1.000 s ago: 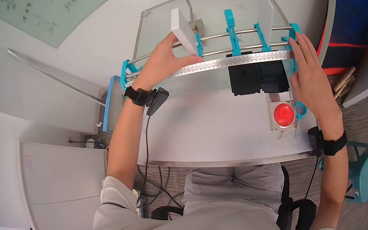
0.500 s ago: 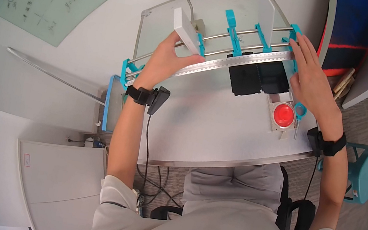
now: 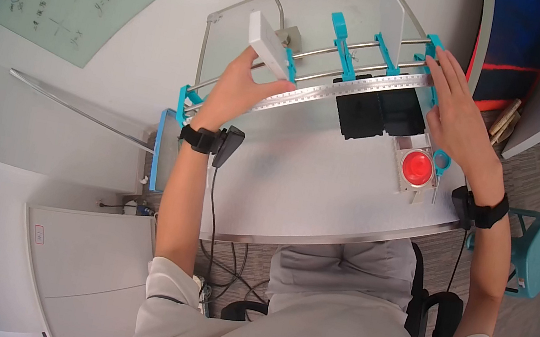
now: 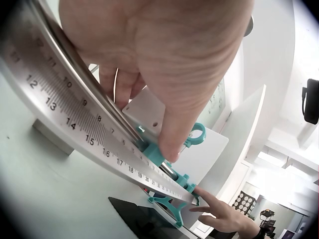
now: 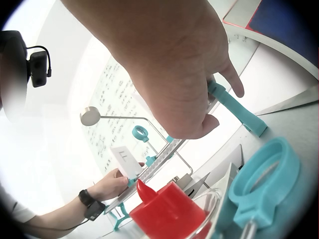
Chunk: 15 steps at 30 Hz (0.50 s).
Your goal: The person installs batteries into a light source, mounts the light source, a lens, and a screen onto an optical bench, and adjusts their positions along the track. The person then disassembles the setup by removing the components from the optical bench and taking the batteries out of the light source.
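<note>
Both hands (image 3: 242, 93) (image 3: 461, 126) touch the rack (image 3: 343, 57); red object (image 3: 417, 168), black panels (image 3: 360, 115) near.

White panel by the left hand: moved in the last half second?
Yes, slightly: the white panel has shifted left along the metal rails in the head view, away from the unmoved teal ring holder.

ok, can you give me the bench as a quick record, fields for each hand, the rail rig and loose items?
left hand: thumb on teal holder, fingers behind white block
right hand: fingers at teal end bracket
ruler: along near side of rails
between hands: upright teal ring holder, white panel
red item: on table, beside teal ring piece
black pieces: partly under ruler in head view
block marking: letter F
</note>
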Available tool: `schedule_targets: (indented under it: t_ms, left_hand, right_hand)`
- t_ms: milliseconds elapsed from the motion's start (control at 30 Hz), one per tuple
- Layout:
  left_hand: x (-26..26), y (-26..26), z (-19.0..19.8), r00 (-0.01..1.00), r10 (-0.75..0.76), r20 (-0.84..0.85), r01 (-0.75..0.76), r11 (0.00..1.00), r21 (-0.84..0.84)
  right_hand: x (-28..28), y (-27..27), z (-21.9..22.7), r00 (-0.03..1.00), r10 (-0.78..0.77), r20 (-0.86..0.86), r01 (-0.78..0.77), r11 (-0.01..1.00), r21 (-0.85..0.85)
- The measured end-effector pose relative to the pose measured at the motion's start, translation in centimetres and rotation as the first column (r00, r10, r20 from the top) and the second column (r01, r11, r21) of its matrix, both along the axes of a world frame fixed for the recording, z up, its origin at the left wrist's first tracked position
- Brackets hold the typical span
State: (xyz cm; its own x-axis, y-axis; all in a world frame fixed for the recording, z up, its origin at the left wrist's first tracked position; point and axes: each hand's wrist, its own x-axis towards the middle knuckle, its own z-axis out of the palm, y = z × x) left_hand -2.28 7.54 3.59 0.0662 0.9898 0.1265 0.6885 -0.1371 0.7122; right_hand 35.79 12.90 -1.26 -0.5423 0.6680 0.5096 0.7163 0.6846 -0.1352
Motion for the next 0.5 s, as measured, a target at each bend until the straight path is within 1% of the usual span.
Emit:
schedule_targets:
  t_ms: [200,267,367,500]
  left_hand:
    - [-0.6,-0.4,0.0,1.000,0.024,0.005,-0.024,1.000,-0.006]
    - [-0.8,-0.5,-0.2,0.999,0.029,-0.031,-0.026,0.994,0.105]
    - [-0.9,-0.8,-0.2,0.999,0.025,-0.028,-0.022,0.992,0.125]
    - [-1.9,-0.9,-0.4,1.000,0.012,-0.001,-0.012,0.994,0.107]
  right_hand:
    - [0.0,0.0,0.0,1.000,0.003,0.001,-0.003,1.000,-0.001]
    - [0.0,0.1,0.0,1.000,0.005,-0.002,-0.005,1.000,-0.004]
    - [0.0,0.1,0.0,1.000,0.009,-0.006,-0.009,1.000,-0.008]
    - [-0.1,0.0,0.1,1.000,0.013,-0.019,-0.013,1.000,-0.020]
